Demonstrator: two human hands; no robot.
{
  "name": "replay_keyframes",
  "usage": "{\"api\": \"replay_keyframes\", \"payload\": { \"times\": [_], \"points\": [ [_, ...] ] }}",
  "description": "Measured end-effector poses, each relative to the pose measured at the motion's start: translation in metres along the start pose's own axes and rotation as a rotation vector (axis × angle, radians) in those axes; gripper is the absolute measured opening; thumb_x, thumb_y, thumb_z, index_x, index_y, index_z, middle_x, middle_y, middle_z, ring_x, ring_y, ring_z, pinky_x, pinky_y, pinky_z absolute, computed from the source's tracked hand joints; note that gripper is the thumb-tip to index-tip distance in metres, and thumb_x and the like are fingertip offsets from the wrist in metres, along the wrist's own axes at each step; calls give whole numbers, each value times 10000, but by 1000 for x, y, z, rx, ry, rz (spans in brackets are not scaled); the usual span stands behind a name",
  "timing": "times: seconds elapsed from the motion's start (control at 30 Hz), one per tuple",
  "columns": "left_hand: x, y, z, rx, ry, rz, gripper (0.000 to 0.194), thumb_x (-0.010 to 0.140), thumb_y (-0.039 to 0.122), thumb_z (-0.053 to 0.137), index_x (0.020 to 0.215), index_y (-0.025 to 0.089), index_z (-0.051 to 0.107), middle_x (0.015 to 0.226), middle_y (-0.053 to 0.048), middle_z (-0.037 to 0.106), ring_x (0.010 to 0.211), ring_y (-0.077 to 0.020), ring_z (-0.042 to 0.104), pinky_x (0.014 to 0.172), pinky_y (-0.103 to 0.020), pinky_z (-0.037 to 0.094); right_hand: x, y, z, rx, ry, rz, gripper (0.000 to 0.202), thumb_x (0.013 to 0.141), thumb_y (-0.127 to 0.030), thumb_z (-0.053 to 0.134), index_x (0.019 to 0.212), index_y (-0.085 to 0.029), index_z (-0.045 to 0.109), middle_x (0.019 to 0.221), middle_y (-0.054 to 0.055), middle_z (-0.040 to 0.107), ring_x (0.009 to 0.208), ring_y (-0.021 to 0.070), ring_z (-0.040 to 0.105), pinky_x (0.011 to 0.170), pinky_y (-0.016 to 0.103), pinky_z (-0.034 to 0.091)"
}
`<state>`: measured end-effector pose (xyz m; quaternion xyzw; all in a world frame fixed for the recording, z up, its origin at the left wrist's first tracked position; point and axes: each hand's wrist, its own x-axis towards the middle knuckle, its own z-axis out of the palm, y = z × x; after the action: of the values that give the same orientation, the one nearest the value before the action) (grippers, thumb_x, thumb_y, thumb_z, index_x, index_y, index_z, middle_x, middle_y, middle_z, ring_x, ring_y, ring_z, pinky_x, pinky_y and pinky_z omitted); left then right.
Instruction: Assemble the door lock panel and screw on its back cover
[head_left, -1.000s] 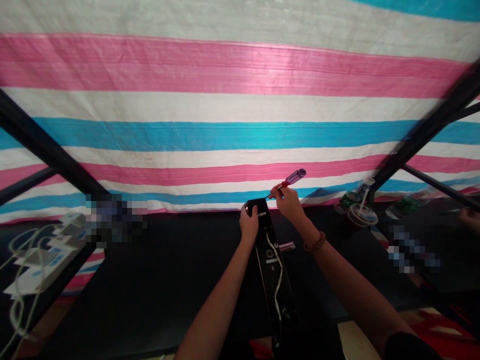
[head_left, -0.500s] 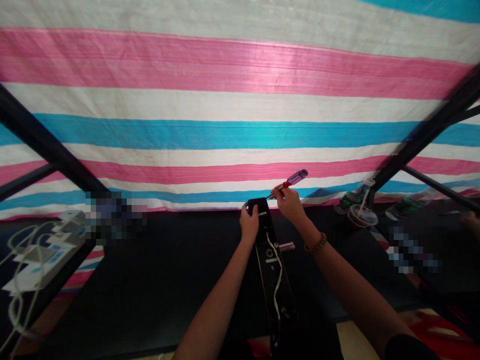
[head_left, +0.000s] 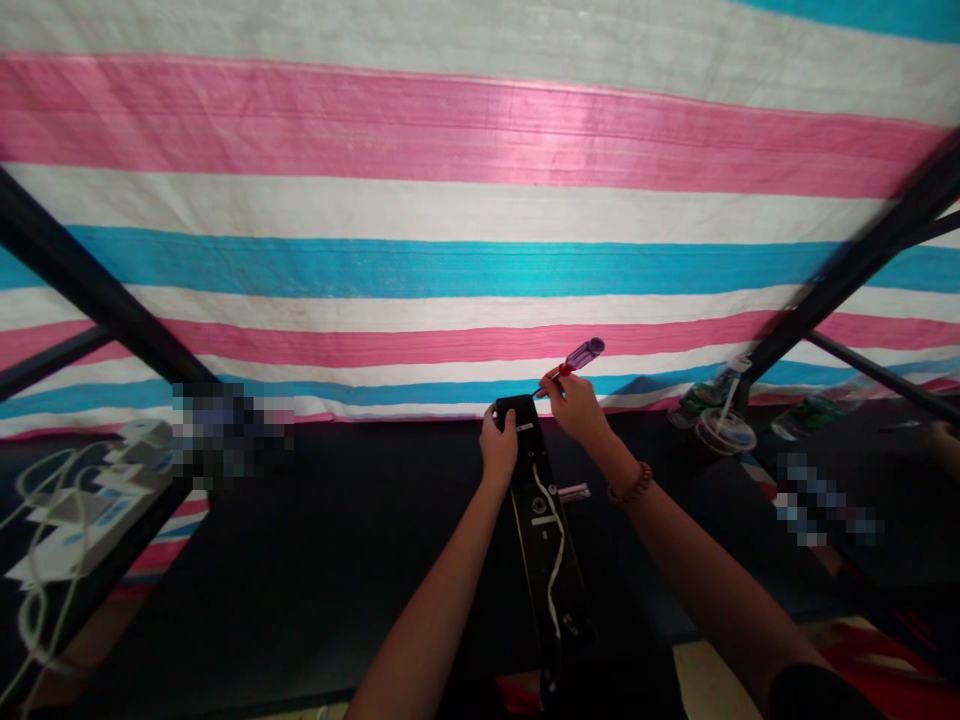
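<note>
the left hand (head_left: pixel 498 447) clasped the far end of a long black case (head_left: pixel 546 555), its thumb laid on the upper face and its fingers around the left side. the right hand (head_left: pixel 576 408) pinched the thin shaft of a screwdriver (head_left: pixel 583 354) between thumb and fingertips, just below the red collar; the clear purplish handle stood free, slanting up and away to the right of that pinch. the shaft ran down to the case's far right corner, beside the left thumb – whether its tip touched could not be told. compared with half a second earlier, the handle's end had swung slightly leftward and the right fingers had shifted a little with it, while the left clasp and the case kept their places. from the left hand's hold the case extended back toward the wearer, a white cable (head_left: pixel 562 540) winding along its face. below the right hand's pinch, just right of the case, a small pinkish object (head_left: pixel 574 492) lay on the black table (head_left: pixel 322 560). well to the right of both grips stood a lidded cup with a straw (head_left: pixel 724 432), near a bottle (head_left: pixel 703 398).
</note>
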<state>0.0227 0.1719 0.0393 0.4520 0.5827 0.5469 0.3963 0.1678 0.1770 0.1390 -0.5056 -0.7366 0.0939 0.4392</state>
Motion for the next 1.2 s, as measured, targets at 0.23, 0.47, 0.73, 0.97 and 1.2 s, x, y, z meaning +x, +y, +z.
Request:
{"api": "replay_keyframes", "payload": {
  "times": [0.23,0.47,0.73,0.97,1.2],
  "points": [
    [1,-2,1,7,9,-10,403,943,340,628,1296,146,605,1156,-162,754,1068,-282,727,944,-398,549,2,-1,1,-40,-26,-25,169,971,-174,520,827,-207,604,747,62,746,713,201,731,729,288,529],
    [2,-4,1,-10,8,-11,430,935,382,641,1295,149,607,1109,-159,761,1005,-280,743,893,-387,565,5,-4,1,-59,-59,-42,175,963,-161,520,817,-200,607,753,73,740,706,205,711,725,292,512],
    [2,-7,2,-24,-1,-17,458,929,420,648,1303,161,598,1086,-139,763,996,-266,743,886,-375,568,12,-6,-1,-11,-64,-10,183,950,-194,571,782,-204,643,705,59,747,667,203,716,680,282,508],
    [3,-8,1,-20,-10,-5,439,942,406,625,1306,161,593,1084,-140,763,992,-263,743,892,-380,569,16,-2,4,106,-31,28,126,908,-292,650,816,-205,656,799,55,760,653,202,741,656,290,549],
    [4,-8,2,0,-5,-16,453,939,394,625,1319,149,585,1052,-145,765,951,-267,748,854,-376,574,16,-4,5,223,-39,102,95,880,-257,645,799,-216,670,659,3,746,668,217,773,677,296,584]
  ]
}}
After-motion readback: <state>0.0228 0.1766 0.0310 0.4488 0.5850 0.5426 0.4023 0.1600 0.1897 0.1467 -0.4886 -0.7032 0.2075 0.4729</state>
